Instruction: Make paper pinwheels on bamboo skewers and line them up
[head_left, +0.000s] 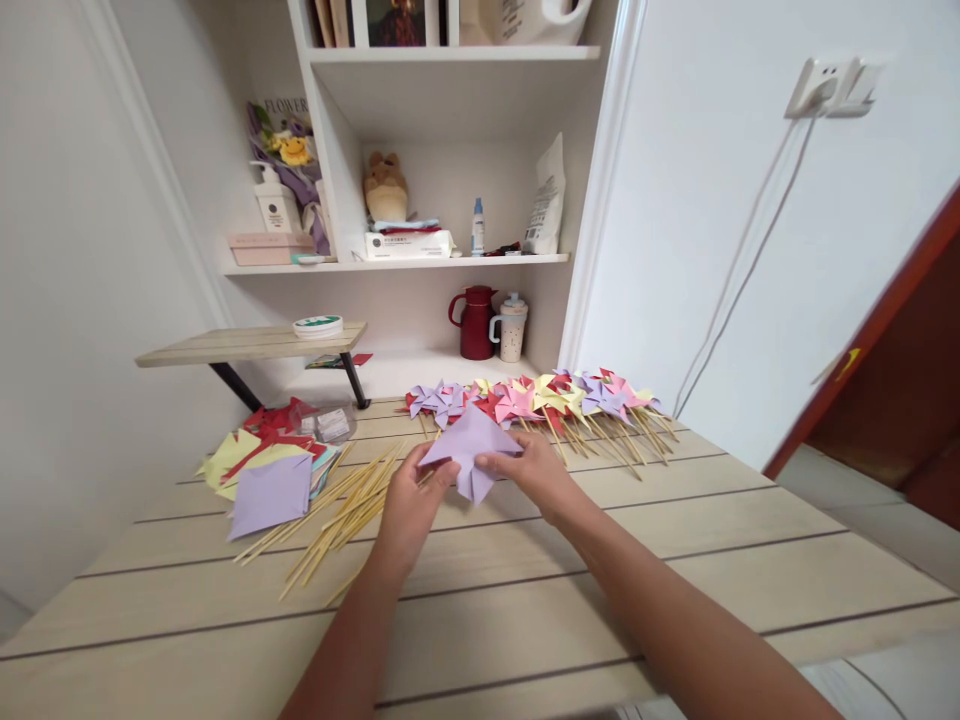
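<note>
Lilac paper (471, 448) between both hands

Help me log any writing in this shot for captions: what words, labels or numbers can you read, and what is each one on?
"FLOWER": on the wrapped bouquet on the left shelf.
Pump bottle label: too small to read.
White box under the plush toy: print blurred.
White pouch and small bottle: unreadable.

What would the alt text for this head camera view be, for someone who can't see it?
Two bare hands, left hand and right hand, hold a partly folded lilac paper above a pale wooden table. Wooden sticks and coloured paper sheets lie to the left, with a row of finished pinwheels behind.
</note>
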